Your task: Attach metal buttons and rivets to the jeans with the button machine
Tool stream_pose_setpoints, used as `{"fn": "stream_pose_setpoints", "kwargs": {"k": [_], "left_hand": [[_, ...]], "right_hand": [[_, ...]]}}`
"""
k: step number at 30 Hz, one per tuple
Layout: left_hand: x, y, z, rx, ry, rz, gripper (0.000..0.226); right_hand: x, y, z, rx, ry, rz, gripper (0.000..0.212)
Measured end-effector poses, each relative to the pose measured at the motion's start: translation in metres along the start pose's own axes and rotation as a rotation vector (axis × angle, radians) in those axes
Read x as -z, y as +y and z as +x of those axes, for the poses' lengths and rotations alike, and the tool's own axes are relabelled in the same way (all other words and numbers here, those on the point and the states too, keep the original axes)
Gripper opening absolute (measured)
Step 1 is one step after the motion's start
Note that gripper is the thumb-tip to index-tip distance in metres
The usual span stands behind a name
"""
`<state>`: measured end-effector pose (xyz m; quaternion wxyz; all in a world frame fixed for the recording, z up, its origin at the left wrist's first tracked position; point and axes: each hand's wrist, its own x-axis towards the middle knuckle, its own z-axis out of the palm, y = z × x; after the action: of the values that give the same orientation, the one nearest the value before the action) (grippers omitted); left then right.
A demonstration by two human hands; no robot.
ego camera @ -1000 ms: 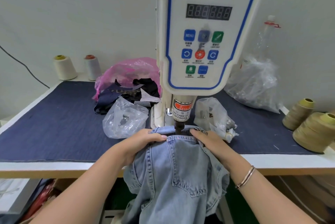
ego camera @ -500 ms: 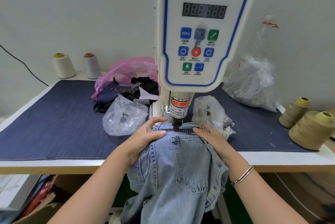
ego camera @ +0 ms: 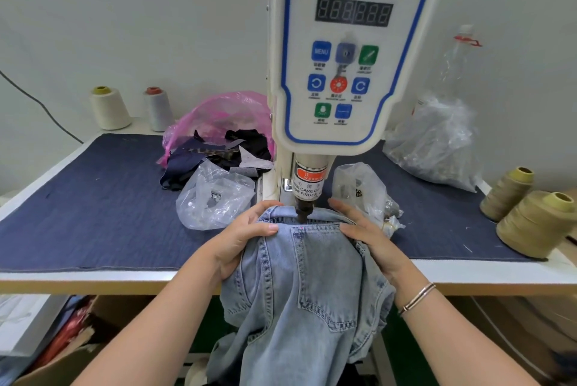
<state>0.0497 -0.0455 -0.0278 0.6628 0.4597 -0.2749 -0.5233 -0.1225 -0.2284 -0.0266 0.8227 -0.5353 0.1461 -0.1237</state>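
Light blue jeans (ego camera: 309, 285) hang over the table's front edge, with the waistband under the dark punch (ego camera: 303, 212) of the white servo button machine (ego camera: 349, 51). The punch tip touches the denim at the top corner of a back pocket. My left hand (ego camera: 242, 240) grips the fabric left of the punch, thumb on top and fingers curled round the fold. My right hand (ego camera: 367, 237) lies on the jeans right of the punch, its fingers fairly straight and pressing the waistband down.
A dark blue mat (ego camera: 93, 204) covers the table. Clear bags of metal parts (ego camera: 214, 198) (ego camera: 362, 189) flank the machine, with a pink bag of fabric scraps (ego camera: 218, 126) behind and a large clear bag (ego camera: 437, 142) at right. Thread cones (ego camera: 109, 108) (ego camera: 537, 223) stand at both ends.
The jeans have shifted a little further under the punch and the waistband lies flatter. Both hands moved forward with the fabric, and the left thumb now lies on the fold.
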Motion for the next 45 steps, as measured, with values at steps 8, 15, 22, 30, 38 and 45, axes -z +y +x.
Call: {"fn": "stream_pose_setpoints", "kwargs": {"k": [8,15,22,30,38,45], "left_hand": [[0.006,-0.006,0.003,0.013,-0.018,0.029,0.066],[0.005,-0.005,0.005,0.029,0.002,0.003,0.067],[0.004,-0.004,0.003,0.051,-0.002,-0.013,0.070],[0.002,-0.002,0.001,0.043,-0.007,0.004,0.066],[-0.001,-0.001,-0.007,0.036,-0.060,0.041,0.065],[0.006,-0.002,-0.010,0.017,-0.170,0.074,0.039]], "right_hand": [[0.002,0.000,0.005,-0.039,0.009,0.021,0.047],[0.001,0.000,0.005,-0.055,0.029,0.018,0.050],[0.002,0.001,0.006,-0.061,0.017,0.033,0.056],[-0.001,-0.002,0.004,-0.064,0.023,0.003,0.051],[-0.015,-0.006,-0.014,-0.039,-0.038,-0.047,0.024],[-0.040,-0.014,-0.042,-0.007,-0.309,-0.590,0.016]]}}
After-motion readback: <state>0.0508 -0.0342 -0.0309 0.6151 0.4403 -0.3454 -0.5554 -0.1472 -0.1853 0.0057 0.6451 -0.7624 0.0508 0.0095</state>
